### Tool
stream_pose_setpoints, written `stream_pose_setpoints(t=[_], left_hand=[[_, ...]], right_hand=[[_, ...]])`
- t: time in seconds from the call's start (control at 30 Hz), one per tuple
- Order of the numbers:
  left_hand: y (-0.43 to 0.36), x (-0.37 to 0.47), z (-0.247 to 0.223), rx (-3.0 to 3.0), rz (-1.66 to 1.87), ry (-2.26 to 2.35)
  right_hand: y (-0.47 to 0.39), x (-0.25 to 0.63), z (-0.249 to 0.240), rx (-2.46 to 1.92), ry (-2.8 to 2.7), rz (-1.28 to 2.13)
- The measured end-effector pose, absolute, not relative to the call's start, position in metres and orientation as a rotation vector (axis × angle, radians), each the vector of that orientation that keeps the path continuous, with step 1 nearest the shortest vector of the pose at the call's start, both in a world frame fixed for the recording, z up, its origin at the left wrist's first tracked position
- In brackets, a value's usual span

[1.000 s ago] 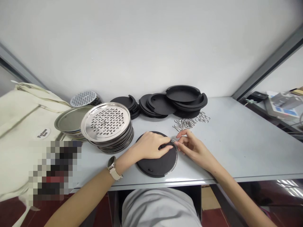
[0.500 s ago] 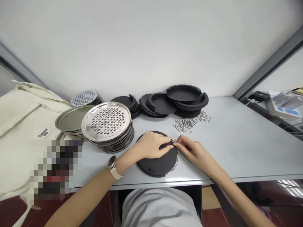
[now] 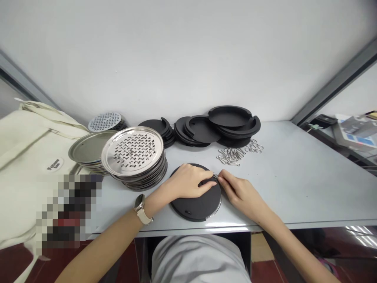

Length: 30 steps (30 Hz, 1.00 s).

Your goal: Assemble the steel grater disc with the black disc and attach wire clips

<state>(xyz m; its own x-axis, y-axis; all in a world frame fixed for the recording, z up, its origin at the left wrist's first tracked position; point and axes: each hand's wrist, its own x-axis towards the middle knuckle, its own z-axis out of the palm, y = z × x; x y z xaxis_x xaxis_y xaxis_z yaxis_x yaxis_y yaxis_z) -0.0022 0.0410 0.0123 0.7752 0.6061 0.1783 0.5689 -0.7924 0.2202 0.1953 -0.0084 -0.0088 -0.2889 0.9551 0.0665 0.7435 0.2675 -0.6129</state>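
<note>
Grey, smooth-topped: the desk (image 3: pixel 297 184), across the middle of the frame. Logged at the left edge: a cream bag (image 3: pixel 23 157). Left of centre: a tall stack of metal grater plates (image 3: pixel 134 153). Upper centre: black trays (image 3: pixel 229 116), loosely piled. Lower centre: black disc (image 3: pixel 196 206), flat on the desk, bright along its right edge. Judged stiff, fairly light and rather slippery; best taken by opposite sides of the rim. Left hand (image 3: pixel 191 181), laid palm down over the disc; thumb and forefinger parted, tips near the upper-right rim; whether gripping anything, cannot tell. Right hand (image 3: pixel 240 190), just right of the disc, grip closed to a tight fingertip pinch; contents listed last. Right of centre: loose metal hooks (image 3: pixel 231 155) and, beside them, smaller metal rings (image 3: pixel 253 147). On the bag: pale label (image 3: pixel 55 165), dark lettering too blurred to read. Smallest: metal clip (image 3: pixel 216 175), at the disc's upper-right rim, in the right hand's pinch, mostly hidden. Judged light, hard and easily dropped.
</note>
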Motion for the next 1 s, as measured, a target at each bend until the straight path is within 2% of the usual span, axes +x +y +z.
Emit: stream_pose_setpoints(t=[0.47, 1.0], left_hand=[[0.041, -0.001, 0.012, 2.802, 0.36, 0.942], [0.041, -0.002, 0.012, 2.798, 0.353, 0.948]], right_hand=[[-0.003, 0.198, 0.003, -1.525, -2.216, 0.712], [0.003, 0.203, -0.005, -1.497, -2.371, 0.567]])
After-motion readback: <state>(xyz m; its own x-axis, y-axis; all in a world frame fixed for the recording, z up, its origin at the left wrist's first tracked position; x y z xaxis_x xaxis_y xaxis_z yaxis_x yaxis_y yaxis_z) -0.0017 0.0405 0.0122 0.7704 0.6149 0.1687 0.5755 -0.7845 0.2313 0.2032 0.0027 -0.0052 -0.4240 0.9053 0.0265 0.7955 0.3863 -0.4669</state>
